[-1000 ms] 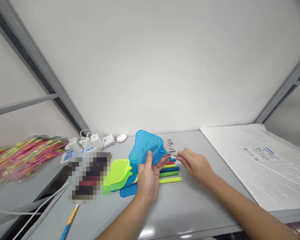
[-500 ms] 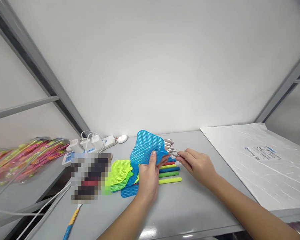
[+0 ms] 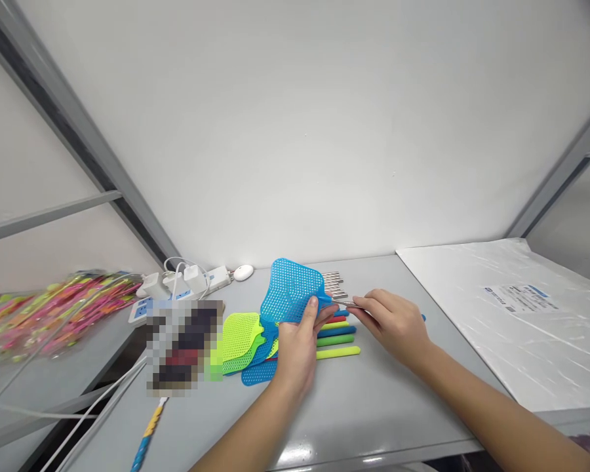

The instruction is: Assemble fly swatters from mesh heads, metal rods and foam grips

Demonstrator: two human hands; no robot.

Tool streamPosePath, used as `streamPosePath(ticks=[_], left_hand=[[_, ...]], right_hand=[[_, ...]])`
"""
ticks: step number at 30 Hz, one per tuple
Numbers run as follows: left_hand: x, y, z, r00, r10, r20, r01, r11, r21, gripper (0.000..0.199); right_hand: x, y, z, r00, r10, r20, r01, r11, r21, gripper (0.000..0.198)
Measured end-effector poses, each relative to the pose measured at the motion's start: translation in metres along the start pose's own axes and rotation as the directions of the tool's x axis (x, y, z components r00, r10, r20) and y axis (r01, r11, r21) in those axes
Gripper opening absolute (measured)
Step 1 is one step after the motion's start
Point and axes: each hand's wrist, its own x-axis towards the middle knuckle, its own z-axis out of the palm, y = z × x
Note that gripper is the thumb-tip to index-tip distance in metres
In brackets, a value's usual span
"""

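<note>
One blue swatter head (image 3: 291,288), up off the bench (image 3: 373,406): left hand (image 3: 297,349) closed on its lower edge, likely bracing. Right hand (image 3: 396,322) pinches the metal rod (image 3: 347,303) at the head's neck, probably for axial control. Coloured handles (image 3: 338,340) lie side by side, presumably for access.

Grey counter (image 3: 373,426): wht plastic-wrapped pkg (image 3: 452,295) along R edge; pwr strip (image 3: 139,310) + wht oval gadget (image 3: 243,272) nr back L corner; pixelated item (image 3: 184,347) & yel/blu cable (image 3: 150,429) nr L edge; grn/blu mesh heads (image 3: 240,334), multicol. handles (image 3: 338,340) mid-counter; metal rods (image 3: 332,282) twd back edge.
</note>
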Motion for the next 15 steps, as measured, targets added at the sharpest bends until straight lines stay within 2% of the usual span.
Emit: streamPosePath(ticks=[9, 15], left_hand=[[-0.0019, 0.0044, 0.0018, 1.0, 0.01, 0.008, -0.01, 1.0, 0.029, 0.027], [-0.0023, 0.0052, 0.0017, 1.0, -0.014, 0.011, 0.014, 1.0, 0.011, 0.024]], right_hand=[[0.0027, -0.0015, -0.0067, 0.995, -0.003, 0.097, 0.005, 1.0, -0.018, 0.014], [0.0025, 0.0003, -0.0065, 0.999, -0.031, 0.026, 0.031, 0.999, -0.012, 0.009]])
